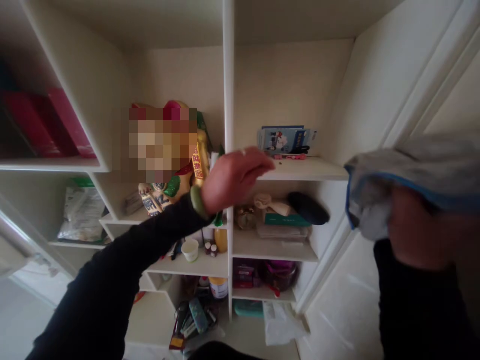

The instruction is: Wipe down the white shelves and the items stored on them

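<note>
My left hand [240, 175], with a pale green bangle [197, 201] at the wrist, reaches across to the front of the upper right shelf [318, 169]. Its fingers are closed together; whatever they hold, if anything, is hidden. Just past the fingertips lie a pink, slim item [290, 157] and a dark speck [280, 163]. Behind these, blue printed cards or booklets [279, 140] lean at the back. On the right, my right hand [416, 230], blurred, grips a grey cloth with blue edging [375, 185] in front of the cabinet side.
A large lucky cat figurine [180, 185] stands left of the divider [229, 100]. Lower shelves hold a white cup [190, 249], a black pouch-like item [309, 208], a green box [287, 219] and a white plastic bag [281, 322]. Red folders or boxes [41, 122] stand far left.
</note>
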`<state>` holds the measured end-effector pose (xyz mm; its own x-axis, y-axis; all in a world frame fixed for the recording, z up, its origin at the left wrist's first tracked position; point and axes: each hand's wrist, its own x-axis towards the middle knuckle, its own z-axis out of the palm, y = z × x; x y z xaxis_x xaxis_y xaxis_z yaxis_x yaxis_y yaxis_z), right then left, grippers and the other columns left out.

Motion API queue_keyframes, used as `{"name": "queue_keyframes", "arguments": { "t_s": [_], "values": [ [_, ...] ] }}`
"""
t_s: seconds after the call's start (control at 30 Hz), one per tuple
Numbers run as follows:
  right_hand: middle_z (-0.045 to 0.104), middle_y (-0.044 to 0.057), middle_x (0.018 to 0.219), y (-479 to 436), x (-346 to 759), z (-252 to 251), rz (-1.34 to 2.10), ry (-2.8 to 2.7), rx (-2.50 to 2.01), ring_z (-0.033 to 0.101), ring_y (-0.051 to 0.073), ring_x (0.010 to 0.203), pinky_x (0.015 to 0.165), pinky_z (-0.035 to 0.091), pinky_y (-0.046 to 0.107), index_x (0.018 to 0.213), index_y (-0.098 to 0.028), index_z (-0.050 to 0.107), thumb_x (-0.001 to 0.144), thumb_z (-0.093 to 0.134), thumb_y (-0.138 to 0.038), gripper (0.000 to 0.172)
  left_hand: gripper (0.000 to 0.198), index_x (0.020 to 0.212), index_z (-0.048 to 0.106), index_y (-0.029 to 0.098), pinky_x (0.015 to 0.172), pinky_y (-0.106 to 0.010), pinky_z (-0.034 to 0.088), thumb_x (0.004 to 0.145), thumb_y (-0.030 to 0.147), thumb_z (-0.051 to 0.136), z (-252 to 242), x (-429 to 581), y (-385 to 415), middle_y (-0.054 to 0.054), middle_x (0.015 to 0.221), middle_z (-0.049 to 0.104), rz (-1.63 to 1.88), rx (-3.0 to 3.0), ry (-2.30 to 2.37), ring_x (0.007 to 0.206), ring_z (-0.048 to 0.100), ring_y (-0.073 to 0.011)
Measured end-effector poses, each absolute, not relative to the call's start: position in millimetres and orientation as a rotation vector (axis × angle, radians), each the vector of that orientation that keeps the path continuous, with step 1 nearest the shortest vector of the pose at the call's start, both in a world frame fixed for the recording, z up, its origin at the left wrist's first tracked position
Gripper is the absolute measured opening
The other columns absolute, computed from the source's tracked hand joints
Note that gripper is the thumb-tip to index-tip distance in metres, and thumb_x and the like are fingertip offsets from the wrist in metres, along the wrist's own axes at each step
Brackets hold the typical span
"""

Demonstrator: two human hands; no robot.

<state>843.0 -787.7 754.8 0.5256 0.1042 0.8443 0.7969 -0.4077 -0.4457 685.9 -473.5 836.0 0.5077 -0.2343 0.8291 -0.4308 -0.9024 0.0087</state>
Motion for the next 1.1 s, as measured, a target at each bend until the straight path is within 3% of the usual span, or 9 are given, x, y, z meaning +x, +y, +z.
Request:
{"name": "queue_keyframes", "arguments": {
  "t_s": [0.03, 0.1, 0.23, 0.33, 0.43, 0.53, 0.67, 0.93, 1.1],
  "values": [
    [0.067, 0.014, 0.162, -765.3, 862.4, 775.9, -1.089, -0.697, -1.788, 0.053, 0.047, 0.159, 0.129, 0.041, 0.075, 0.154, -0.034, 0.07, 0.108, 0.046, -0.069, 0.063, 0.022, 0.103, 0.083, 0.023, 0.095, -0.036, 0.06, 0.106, 0.018, 0.062, 854.3, 698.2, -476.0, -0.005, 0.102, 0.082, 1.353, 2.61, -0.552, 0.096, 0.078, -0.021],
    [0.067, 0.028, 0.155, -724.2, 896.5, 809.9, -1.198, -0.74, -2.021, 0.061, 0.049, 0.15, 0.123, 0.049, 0.072, 0.147, -0.013, 0.072, 0.106, 0.054, -0.053, 0.061, 0.024, 0.096, 0.084, 0.023, 0.096, -0.04, 0.059, 0.098, 0.009, 0.064, 884.9, 726.3, -481.0, -0.004, 0.096, 0.08, 1.344, 2.797, -0.491, 0.095, 0.077, -0.0241],
    [0.074, 0.036, 0.134, -682.2, 926.5, 830.2, -0.88, -0.848, -2.611, 0.074, 0.049, 0.131, 0.106, 0.061, 0.06, 0.131, 0.0, 0.073, 0.111, 0.045, -0.031, 0.047, 0.026, 0.086, 0.084, 0.02, 0.102, -0.049, 0.058, 0.083, -0.003, 0.072, 918.4, 773.7, -490.2, -0.005, 0.087, 0.075, 1.146, 3.144, -0.263, 0.102, 0.077, -0.0324],
    [0.076, 0.034, 0.131, -683.5, 923.2, 820.1, -0.887, -0.826, -2.636, 0.078, 0.046, 0.125, 0.102, 0.062, 0.055, 0.14, -0.001, 0.065, 0.113, 0.04, -0.028, 0.046, 0.017, 0.09, 0.085, 0.018, 0.104, -0.052, 0.058, 0.09, 0.005, 0.074, 925.2, 779.5, -488.2, -0.007, 0.087, 0.073, 1.144, 3.225, -0.158, 0.102, 0.076, -0.0331],
    [0.08, 0.031, 0.127, -689.3, 919.1, 814.6, -0.838, -0.861, -2.583, 0.079, 0.045, 0.121, 0.098, 0.062, 0.051, 0.144, -0.005, 0.064, 0.115, 0.045, -0.045, 0.052, 0.023, 0.111, 0.085, 0.014, 0.108, -0.058, 0.055, 0.106, 0.021, 0.064, 929.4, 762.7, -470.4, -0.013, 0.105, 0.077, 1.228, 3.326, -0.117, 0.115, 0.074, -0.0365],
    [0.082, 0.025, 0.13, -682.4, 926.5, 821.1, -0.769, -1.03, -2.551, 0.08, 0.043, 0.12, 0.097, 0.061, 0.05, 0.152, -0.014, 0.065, 0.114, 0.048, -0.056, 0.06, 0.02, 0.108, 0.082, 0.011, 0.114, -0.057, 0.052, 0.104, 0.023, 0.067, 937.4, 745.5, -442.9, -0.011, 0.107, 0.076, 1.272, 3.348, -0.195, 0.122, 0.072, -0.0344],
    [0.081, 0.02, 0.139, -654.5, 953.4, 834.4, -0.66, -1.279, -2.457, 0.081, 0.036, 0.118, 0.102, 0.06, 0.047, 0.145, -0.02, 0.076, 0.108, 0.056, -0.034, 0.045, 0.021, 0.099, 0.078, 0.013, 0.117, -0.049, 0.051, 0.107, 0.028, 0.066, 947.7, 741.9, -419.8, -0.011, 0.107, 0.078, 1.21, 3.392, -0.382, 0.118, 0.068, -0.0259],
    [0.077, 0.015, 0.15, -612.8, 957.3, 841.1, -0.517, -1.427, -2.237, 0.075, 0.031, 0.135, 0.122, 0.054, 0.05, 0.145, -0.018, 0.079, 0.103, 0.054, -0.015, 0.049, 0.022, 0.108, 0.072, 0.017, 0.123, -0.046, 0.047, 0.116, 0.033, 0.06, 945.6, 753.2, -417.5, -0.013, 0.122, 0.077, 1.259, 3.213, -0.467, 0.121, 0.06, -0.0204],
    [0.079, 0.009, 0.147, -597.8, 929.3, 843.6, -0.406, -1.556, -2.05, 0.073, 0.027, 0.135, 0.126, 0.052, 0.046, 0.139, -0.018, 0.081, 0.099, 0.052, -0.012, 0.049, 0.019, 0.109, 0.074, 0.019, 0.118, -0.053, 0.051, 0.113, 0.029, 0.059, 939.8, 754.7, -416.7, -0.012, 0.123, 0.076, 1.375, 3.197, -0.485, 0.129, 0.068, -0.0298]
  ]
}}
